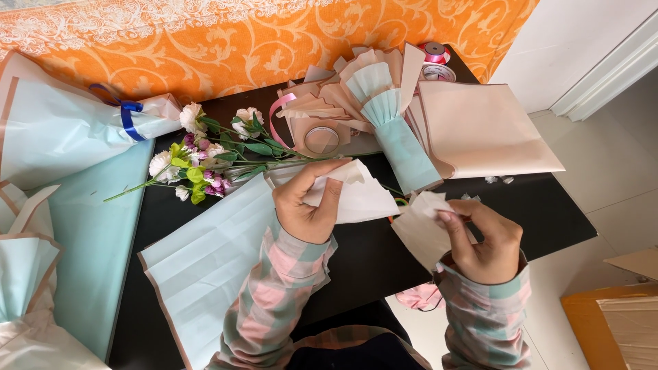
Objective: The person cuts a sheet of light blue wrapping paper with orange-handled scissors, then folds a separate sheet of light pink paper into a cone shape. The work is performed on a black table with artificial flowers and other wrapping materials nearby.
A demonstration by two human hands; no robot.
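My left hand [308, 205] pinches a folded sheet of white tissue paper [360, 195] over the black table [548, 212]. My right hand [483, 240] grips a second, beige folded sheet [418, 229] near the table's front edge. The two sheets nearly touch. A bunch of white, pink and purple flowers [205, 157] with green stems lies just beyond my left hand. A pleated pale blue wrapping sheet [205, 260] lies under my left forearm.
A pale blue and peach pleated wrap [394, 123] and peach sheets [480, 127] lie at the back. A tape roll [321, 139] and ribbon spools [435, 58] sit near them. A blue-ribboned wrapped bundle [62, 123] lies left. A cardboard box [617, 322] stands on the floor right.
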